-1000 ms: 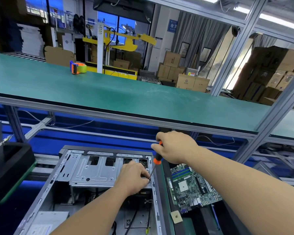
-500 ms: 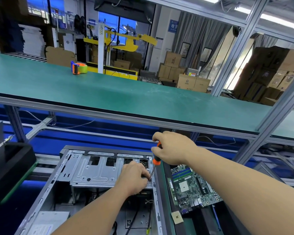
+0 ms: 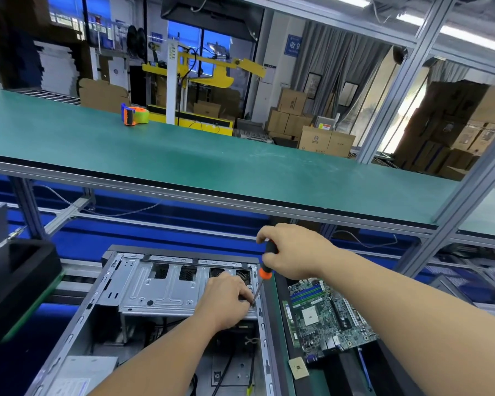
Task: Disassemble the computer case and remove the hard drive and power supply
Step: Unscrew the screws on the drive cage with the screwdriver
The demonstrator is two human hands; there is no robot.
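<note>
A: One screw was the whole business — the computer case (image 3: 143, 318) lay open on its side at the bottom centre of the view, and the screwdriver (image 3: 265, 270) tip met the right edge of the silver drive cage (image 3: 160, 292) inside it.

B: Hands?

A: Right hand (image 3: 292, 252) was clenched round the black-and-orange handle, shaft angled down-left. Left hand (image 3: 226, 301) sat on the cage's right end, fingers curled in at the tip — prob. steadying the bit or pinching the screw; couldn't tell which, the knuckles hid it.

B: So which step?

A: Looked like freeing the cage w/ the hard drive. No drive was visible as such, so I'm judging from the task. PSU wasn't identifiable either.

B: Next move?

A: Keep the bit square in the head, catch the screw before it drops among the cables (image 3: 226, 367) below — then the cage should need lifting or sliding out.

B: Around it?

A: Motherboard (image 3: 326, 315) lay just beside the case, right side. Tape dispenser (image 3: 135, 114) was well apart, up on the green shelf (image 3: 212, 161).
</note>
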